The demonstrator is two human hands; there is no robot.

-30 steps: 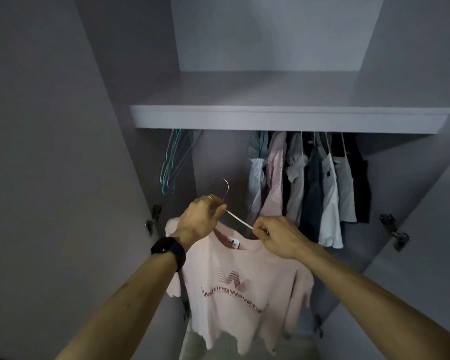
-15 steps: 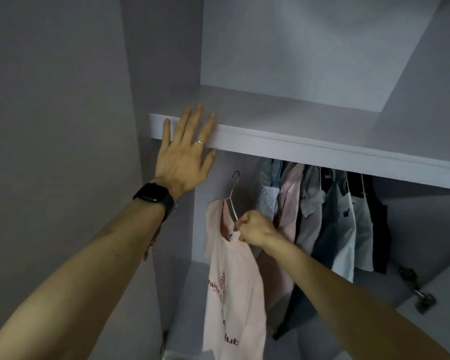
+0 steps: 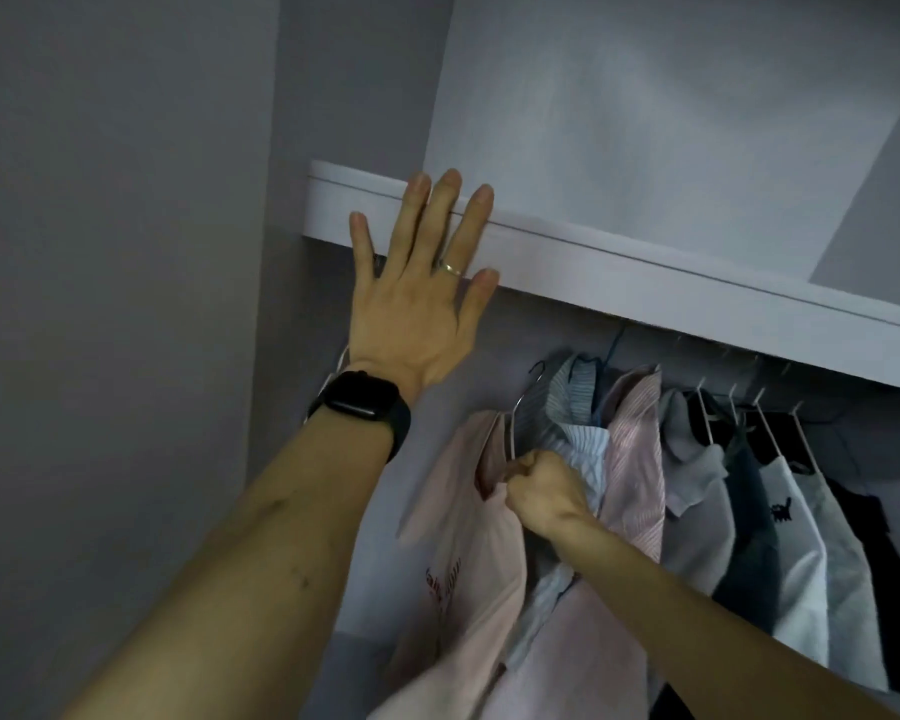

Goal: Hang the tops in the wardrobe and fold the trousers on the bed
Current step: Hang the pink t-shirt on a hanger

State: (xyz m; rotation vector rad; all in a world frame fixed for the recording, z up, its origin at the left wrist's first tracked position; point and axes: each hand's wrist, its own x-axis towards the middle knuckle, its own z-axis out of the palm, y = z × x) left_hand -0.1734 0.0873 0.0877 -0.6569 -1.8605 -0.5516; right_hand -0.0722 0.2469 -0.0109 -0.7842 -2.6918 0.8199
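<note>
Left hand (image 3: 422, 288) flat, fingers spread, pressing the white wardrobe shelf edge (image 3: 671, 283). Right hand (image 3: 546, 491), at five o'clock of it, is fisted on the collar of the pale pink printed T-shirt (image 3: 463, 563), just at nine o'clock of the row of hung shirts (image 3: 697, 485).

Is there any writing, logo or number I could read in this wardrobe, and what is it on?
Nothing here is clear enough to quote.
Pink T-shirt: red printed lettering on the front, creased and blurred, not readable.
White top: a small black emblem on the chest, too small to tell if it holds letters.
Black watch on the left wrist: the screen is dark and shows nothing.
</note>
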